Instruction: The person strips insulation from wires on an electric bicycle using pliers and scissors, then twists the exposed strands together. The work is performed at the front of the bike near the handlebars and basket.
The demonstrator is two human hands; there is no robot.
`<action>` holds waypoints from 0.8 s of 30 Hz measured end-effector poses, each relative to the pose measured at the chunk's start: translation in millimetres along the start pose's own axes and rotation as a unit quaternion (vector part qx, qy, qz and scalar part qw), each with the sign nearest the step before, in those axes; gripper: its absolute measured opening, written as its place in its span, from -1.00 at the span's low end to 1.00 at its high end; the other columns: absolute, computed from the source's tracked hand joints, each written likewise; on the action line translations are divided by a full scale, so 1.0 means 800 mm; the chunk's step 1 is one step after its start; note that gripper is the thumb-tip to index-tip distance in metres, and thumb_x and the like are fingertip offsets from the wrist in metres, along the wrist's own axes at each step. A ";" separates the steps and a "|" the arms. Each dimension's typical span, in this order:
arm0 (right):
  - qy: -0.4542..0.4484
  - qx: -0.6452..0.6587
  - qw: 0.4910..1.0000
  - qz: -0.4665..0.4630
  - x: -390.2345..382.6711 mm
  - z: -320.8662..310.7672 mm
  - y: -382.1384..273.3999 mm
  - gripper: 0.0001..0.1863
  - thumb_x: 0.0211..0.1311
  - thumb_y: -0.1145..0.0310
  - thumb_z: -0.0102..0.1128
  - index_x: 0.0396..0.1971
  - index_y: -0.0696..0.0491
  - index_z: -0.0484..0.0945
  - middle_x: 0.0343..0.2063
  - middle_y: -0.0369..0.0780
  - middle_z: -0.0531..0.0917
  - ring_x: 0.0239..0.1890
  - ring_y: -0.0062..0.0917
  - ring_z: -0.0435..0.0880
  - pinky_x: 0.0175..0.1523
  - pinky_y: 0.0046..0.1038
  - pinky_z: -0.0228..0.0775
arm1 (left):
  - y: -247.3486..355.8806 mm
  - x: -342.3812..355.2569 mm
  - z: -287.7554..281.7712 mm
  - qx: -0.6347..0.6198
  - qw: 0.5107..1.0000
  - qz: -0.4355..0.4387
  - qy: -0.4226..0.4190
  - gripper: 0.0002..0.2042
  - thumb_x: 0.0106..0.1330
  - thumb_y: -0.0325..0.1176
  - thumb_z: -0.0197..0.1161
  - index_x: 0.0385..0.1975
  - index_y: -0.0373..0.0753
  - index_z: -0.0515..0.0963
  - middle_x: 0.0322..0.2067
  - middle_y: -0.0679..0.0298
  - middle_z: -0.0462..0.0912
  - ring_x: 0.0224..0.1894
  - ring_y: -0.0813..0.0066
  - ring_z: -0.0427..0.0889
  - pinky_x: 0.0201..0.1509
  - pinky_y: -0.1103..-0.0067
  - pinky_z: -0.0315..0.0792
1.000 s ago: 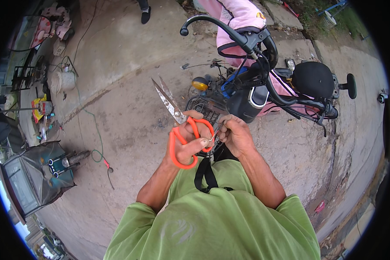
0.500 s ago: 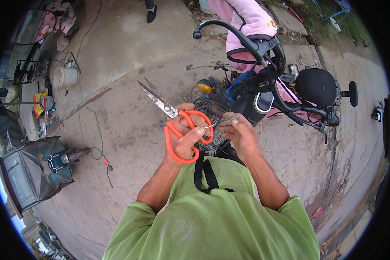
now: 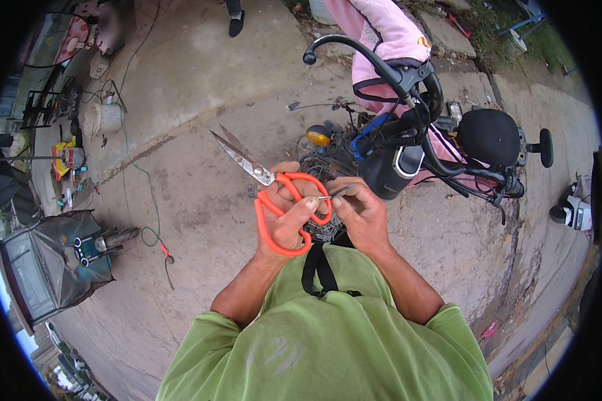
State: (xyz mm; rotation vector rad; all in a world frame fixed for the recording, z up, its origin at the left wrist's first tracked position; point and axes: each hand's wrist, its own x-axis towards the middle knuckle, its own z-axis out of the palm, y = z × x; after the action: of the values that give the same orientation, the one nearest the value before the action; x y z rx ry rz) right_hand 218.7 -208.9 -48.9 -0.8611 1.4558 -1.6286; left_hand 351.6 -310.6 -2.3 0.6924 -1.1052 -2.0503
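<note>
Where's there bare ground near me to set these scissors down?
Bare concrete stretches between the green cord and your left hand, which holds the orange-handled scissors. Another patch lies between your right forearm and the small pink scrap. It's crowded ahead, toward your right: the handlebar, pink cover and amber lamp cluster there.

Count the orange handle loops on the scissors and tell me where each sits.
2, both at the left hand: the upper loop, extending toward the right hand, and the lower loop, nearer the green shirt.
</note>
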 end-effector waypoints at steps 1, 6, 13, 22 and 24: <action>-0.004 0.030 0.999 0.013 0.000 0.001 -0.001 -0.85 0.35 0.44 0.20 -0.21 0.21 0.50 -0.18 -0.19 0.59 -0.17 -0.54 0.61 -0.03 -0.46 0.52 | 0.000 0.000 -0.001 0.003 1.000 -0.002 0.000 -0.44 0.17 -0.55 0.17 0.16 -0.51 0.09 -0.41 0.13 0.61 -0.31 0.45 0.60 -0.09 0.49 0.50; 0.009 0.063 0.994 0.090 -0.001 -0.002 0.006 -0.86 0.41 0.39 0.12 -0.21 0.16 0.45 -0.28 -0.25 0.62 -0.32 -0.63 0.57 -0.20 -0.52 0.49 | 0.006 -0.012 0.001 0.024 0.999 -0.032 -0.022 -0.43 0.18 -0.55 0.17 0.17 -0.49 0.09 -0.42 0.17 0.60 -0.31 0.48 0.58 -0.10 0.51 0.49; 0.028 0.185 0.963 0.195 0.002 -0.007 -0.009 -0.84 0.43 0.34 0.14 -0.16 0.11 0.47 -0.38 -0.29 0.64 -0.48 -0.71 0.52 -0.42 -0.64 0.35 | 0.006 -0.015 -0.040 0.091 0.993 -0.019 -0.075 -0.46 0.18 -0.53 0.18 0.17 -0.47 0.18 -0.36 0.19 0.63 -0.28 0.49 0.58 -0.10 0.53 0.48; -0.053 0.252 0.930 0.262 -0.011 -0.004 -0.006 -0.81 0.40 0.34 0.19 -0.14 0.12 0.47 -0.38 -0.28 0.64 -0.49 -0.71 0.52 -0.43 -0.63 0.36 | -0.008 0.001 -0.020 0.103 0.990 -0.095 0.013 -0.42 0.23 -0.53 0.29 0.23 -0.38 0.19 -0.33 0.24 0.62 -0.29 0.53 0.61 -0.21 0.55 0.50; -0.061 0.236 0.939 0.241 -0.013 -0.002 -0.011 -0.81 0.39 0.36 0.20 -0.15 0.13 0.47 -0.39 -0.29 0.63 -0.48 -0.71 0.53 -0.41 -0.63 0.38 | -0.012 0.001 -0.017 0.103 0.990 -0.095 0.025 -0.43 0.23 -0.57 0.29 0.23 -0.33 0.21 -0.36 0.27 0.59 -0.33 0.58 0.58 -0.26 0.59 0.48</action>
State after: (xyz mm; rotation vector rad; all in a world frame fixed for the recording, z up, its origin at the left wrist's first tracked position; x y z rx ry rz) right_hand 221.6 -198.7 -40.4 -0.2919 1.0170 -1.4237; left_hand 357.5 -314.3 -17.1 0.9798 -1.2754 -2.0822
